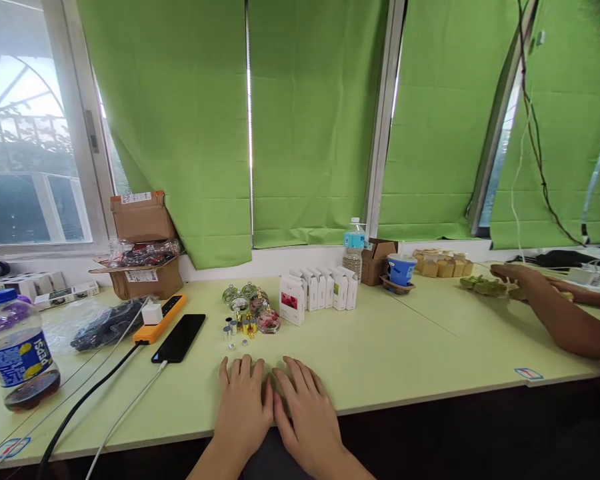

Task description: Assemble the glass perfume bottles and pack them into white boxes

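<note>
My left hand (245, 403) lies flat on the pale green table near its front edge, fingers apart and nothing in it. Beside it rests my right hand (304, 408), also flat and empty, the thumbs close together. Just beyond my fingertips stand small gold and silver caps (245, 325). Behind these is a group of round glass bottles, among them a pink one (269, 321) and a green one (239, 304). To their right a white box with a pink flower picture (292, 301) fronts a row of several white boxes (325, 289).
At left are a black phone (180, 339) on a cable, an orange power strip (169, 313), a Pepsi bottle (23, 360) and cardboard boxes (147, 280). A water bottle (353, 250) and blue cup (401, 270) stand behind. Another person's arm (555, 310) reaches in at right.
</note>
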The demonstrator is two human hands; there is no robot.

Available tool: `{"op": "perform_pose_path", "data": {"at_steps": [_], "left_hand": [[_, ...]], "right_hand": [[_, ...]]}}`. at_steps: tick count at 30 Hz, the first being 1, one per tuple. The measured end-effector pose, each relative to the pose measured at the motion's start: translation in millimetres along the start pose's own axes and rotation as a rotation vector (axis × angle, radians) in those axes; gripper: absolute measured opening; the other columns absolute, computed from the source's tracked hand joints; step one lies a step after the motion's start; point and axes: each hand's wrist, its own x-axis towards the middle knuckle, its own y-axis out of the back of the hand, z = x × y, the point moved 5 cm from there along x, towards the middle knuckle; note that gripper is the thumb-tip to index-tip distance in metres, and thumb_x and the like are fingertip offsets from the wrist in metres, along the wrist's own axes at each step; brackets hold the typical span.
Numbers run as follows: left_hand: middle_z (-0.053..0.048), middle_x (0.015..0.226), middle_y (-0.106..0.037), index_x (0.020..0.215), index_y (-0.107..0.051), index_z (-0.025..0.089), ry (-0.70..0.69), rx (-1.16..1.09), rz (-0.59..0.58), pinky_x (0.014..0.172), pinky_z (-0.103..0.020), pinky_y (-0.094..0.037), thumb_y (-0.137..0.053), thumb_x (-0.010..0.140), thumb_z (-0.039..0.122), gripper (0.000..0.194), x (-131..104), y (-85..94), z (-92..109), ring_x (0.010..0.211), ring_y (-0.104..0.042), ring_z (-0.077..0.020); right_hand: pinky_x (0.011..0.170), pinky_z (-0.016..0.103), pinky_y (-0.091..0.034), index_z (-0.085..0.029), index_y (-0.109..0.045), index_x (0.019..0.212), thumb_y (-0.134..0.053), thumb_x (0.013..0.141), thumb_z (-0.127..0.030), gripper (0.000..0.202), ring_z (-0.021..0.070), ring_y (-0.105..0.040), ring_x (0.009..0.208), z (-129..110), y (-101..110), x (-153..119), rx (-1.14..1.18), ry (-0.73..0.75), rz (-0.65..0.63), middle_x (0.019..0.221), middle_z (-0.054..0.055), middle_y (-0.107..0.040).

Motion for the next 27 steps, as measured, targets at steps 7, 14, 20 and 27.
{"op": "perform_pose_path", "data": {"at_steps": [7, 14, 20, 27], "left_hand": [[-0.014, 0.155, -0.036, 0.141, -0.050, 0.022, -0.011, 0.071, 0.195, 0.117, -0.059, -0.019, -0.047, 0.093, 0.034, 0.049, -1.3, 2.0, -0.4, 0.143, -0.032, -0.0324], [-0.015, 0.162, -0.022, 0.149, -0.037, 0.017, -0.011, 0.121, 0.219, 0.114, -0.060, -0.024, -0.042, 0.093, 0.022, 0.056, -1.4, 1.8, 1.1, 0.144, -0.030, -0.0320], [-0.015, 0.162, -0.022, 0.151, -0.033, 0.017, -0.001, 0.104, 0.209, 0.112, -0.056, -0.028, -0.042, 0.092, 0.020, 0.060, -1.2, 8.5, 5.3, 0.143, -0.032, -0.0324], [-0.014, 0.148, -0.047, 0.144, -0.045, 0.019, 0.038, 0.011, 0.102, 0.109, -0.056, -0.028, -0.042, 0.093, 0.023, 0.052, -0.1, 3.6, 1.2, 0.126, -0.048, -0.0307]], "right_hand": [[0.107, 0.044, -0.036, -0.026, -0.057, 0.129, -0.047, 0.097, -0.038, 0.036, 0.0281, -0.041, 0.136, -0.5, 2.4, -0.9, -0.002, -0.001, 0.051, 0.144, 0.008, -0.052], [0.109, 0.045, -0.031, -0.026, -0.060, 0.122, -0.049, 0.094, -0.030, 0.030, 0.0252, -0.055, 0.117, -4.3, 3.8, 1.3, 0.045, 0.035, 0.031, 0.125, 0.004, -0.064], [0.109, 0.046, -0.030, -0.025, -0.057, 0.127, -0.049, 0.093, -0.029, 0.035, 0.0255, -0.056, 0.115, -4.5, 6.2, 3.1, 0.019, 0.043, 0.047, 0.125, 0.005, -0.064], [0.110, 0.045, -0.031, -0.026, -0.056, 0.130, -0.048, 0.095, -0.032, 0.036, 0.0256, -0.055, 0.119, -2.3, 3.3, 1.3, 0.006, 0.026, 0.046, 0.129, 0.005, -0.063]]}}
